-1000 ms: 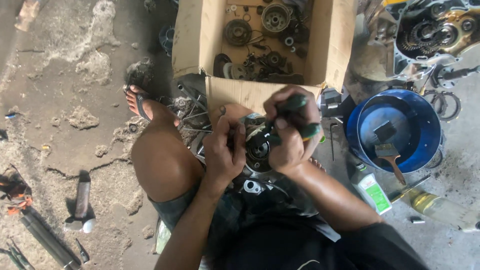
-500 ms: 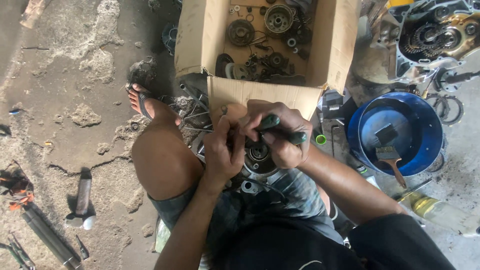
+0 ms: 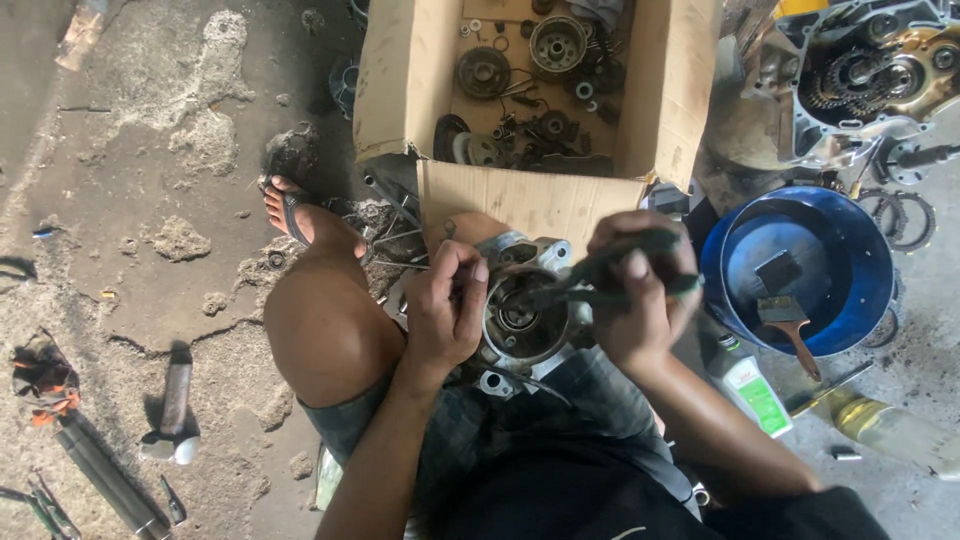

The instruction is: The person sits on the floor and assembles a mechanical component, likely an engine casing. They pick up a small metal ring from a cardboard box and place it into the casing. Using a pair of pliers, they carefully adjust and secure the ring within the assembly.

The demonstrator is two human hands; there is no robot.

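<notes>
While the casing point(image 3: 525, 315) rests on the person's lap, between the bent knee and the cardboard box point(image 3: 535, 205), the work in hand looks like picking at something inside its round bore with pliers point(image 3: 600, 280). To do this well, I judge the casing must be kept from rocking: the tips should go in straight along the bore, not at a slant, and the squeeze on the handles should be steady, so the tips do not slip off and scar the bearing seat. Keeping the bore turned up toward the eyes would also help, since the right fist shades part of it.

The left hand point(image 3: 445, 310) is curled about the casing's left rim, fingers bent and closed on the metal, thumb tip at the edge of the bore. The right hand point(image 3: 640, 300) is closed in a fist around the dark green handles of the pliers, whose tips reach into the bore; whether they grip any part there is too small to tell.

Just right of the lap stands a blue basin point(image 3: 800, 270) with a brush point(image 3: 790, 320) in it, and an open engine point(image 3: 870, 70) lies beyond it. A hammer point(image 3: 172, 405) lies on the floor well to the left.
</notes>
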